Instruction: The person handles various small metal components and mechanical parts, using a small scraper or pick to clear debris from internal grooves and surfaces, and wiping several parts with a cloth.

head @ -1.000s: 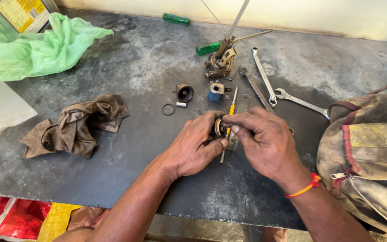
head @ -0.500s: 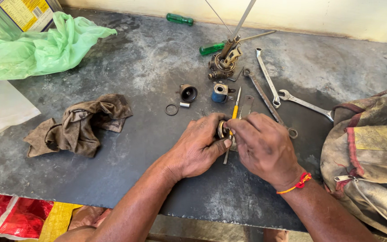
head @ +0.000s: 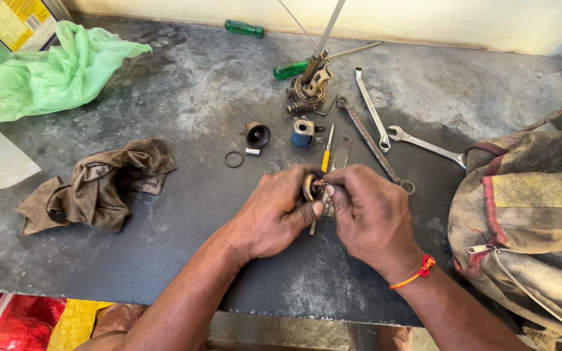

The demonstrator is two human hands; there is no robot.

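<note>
Two bare hands met over the middle of a dark metal desk (head: 183, 214). The left hand (head: 274, 211) gripped a small round brass part (head: 309, 187), its fingers wrapped around it. The right hand (head: 369, 211) had fingers pinched narrow against the part's face; what they held, if anything, could not be told. A yellow-handled screwdriver (head: 325, 159) lay just behind the hands. A brown rag (head: 99, 185) lay toward the left edge, wrenches (head: 375, 123) toward the far right.
</note>
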